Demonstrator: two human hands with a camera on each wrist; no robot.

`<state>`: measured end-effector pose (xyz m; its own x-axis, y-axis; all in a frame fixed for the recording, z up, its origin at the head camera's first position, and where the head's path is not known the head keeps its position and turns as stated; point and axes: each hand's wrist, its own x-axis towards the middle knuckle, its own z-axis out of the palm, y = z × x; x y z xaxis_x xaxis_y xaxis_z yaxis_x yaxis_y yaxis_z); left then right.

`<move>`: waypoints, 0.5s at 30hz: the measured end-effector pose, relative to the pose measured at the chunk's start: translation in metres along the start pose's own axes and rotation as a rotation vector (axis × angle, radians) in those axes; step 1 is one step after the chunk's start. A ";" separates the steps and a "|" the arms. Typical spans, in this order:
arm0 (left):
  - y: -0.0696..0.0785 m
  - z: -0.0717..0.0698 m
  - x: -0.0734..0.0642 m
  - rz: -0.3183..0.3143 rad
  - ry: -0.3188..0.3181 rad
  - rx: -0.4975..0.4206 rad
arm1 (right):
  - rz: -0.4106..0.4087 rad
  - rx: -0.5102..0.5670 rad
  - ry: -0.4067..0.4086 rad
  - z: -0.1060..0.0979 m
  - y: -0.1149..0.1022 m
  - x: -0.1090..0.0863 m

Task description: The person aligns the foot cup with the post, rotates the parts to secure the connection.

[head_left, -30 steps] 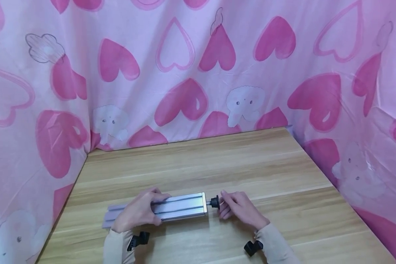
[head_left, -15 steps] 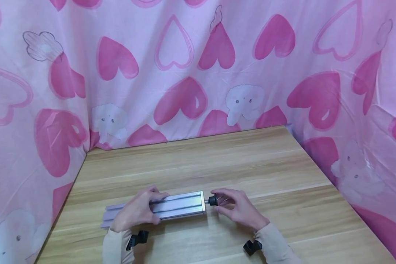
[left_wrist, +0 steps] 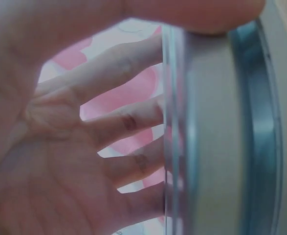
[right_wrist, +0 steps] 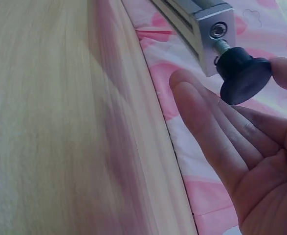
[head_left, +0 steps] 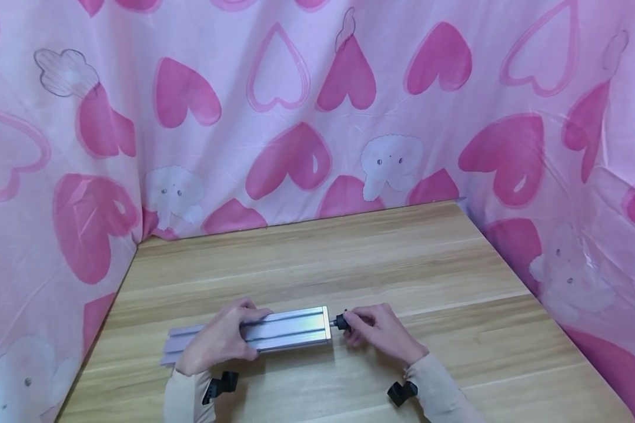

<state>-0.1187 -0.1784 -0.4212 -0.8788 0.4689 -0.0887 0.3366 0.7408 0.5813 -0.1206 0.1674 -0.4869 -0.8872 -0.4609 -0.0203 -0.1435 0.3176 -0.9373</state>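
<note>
A silver slotted aluminium profile [head_left: 291, 328] lies lengthwise in the head view, with a bright end plate [head_left: 326, 324] on its right end. My left hand [head_left: 219, 339] grips it around the middle, thumb on the near side and fingers across the far side; the left wrist view shows the fingertips hidden behind the metal. From the end plate sticks out a threaded stud [right_wrist: 222, 47] bearing a black levelling foot [right_wrist: 242, 74]. My right hand [head_left: 383, 333] holds this foot, its thumb touching the disc's rim and the other fingers stretching alongside.
The profile is over a wood-grain table [head_left: 296, 258]. A pink heart-print cloth [head_left: 291, 158] rises behind the table and along both sides. Black wrist mounts [head_left: 402, 393] sit at both sleeves.
My right hand's fingers have spread around the levelling foot, then closed on it again with the thumb in front. The foot stands nearer the end plate. My left hand keeps its grip.
</note>
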 end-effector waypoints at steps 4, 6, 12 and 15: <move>0.001 0.000 0.000 -0.003 -0.001 0.006 | 0.011 0.009 -0.006 0.000 0.001 0.000; 0.001 0.001 0.000 -0.001 0.000 0.005 | 0.014 0.000 -0.019 0.000 0.002 0.000; -0.001 -0.001 0.000 0.017 -0.002 0.003 | -0.059 -0.133 0.056 -0.002 0.003 -0.006; -0.002 -0.002 0.000 0.024 0.000 0.006 | -0.187 -0.172 0.106 -0.004 0.003 -0.008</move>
<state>-0.1200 -0.1805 -0.4211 -0.8707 0.4861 -0.0748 0.3592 0.7325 0.5783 -0.1151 0.1751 -0.4878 -0.8778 -0.4387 0.1925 -0.3736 0.3754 -0.8482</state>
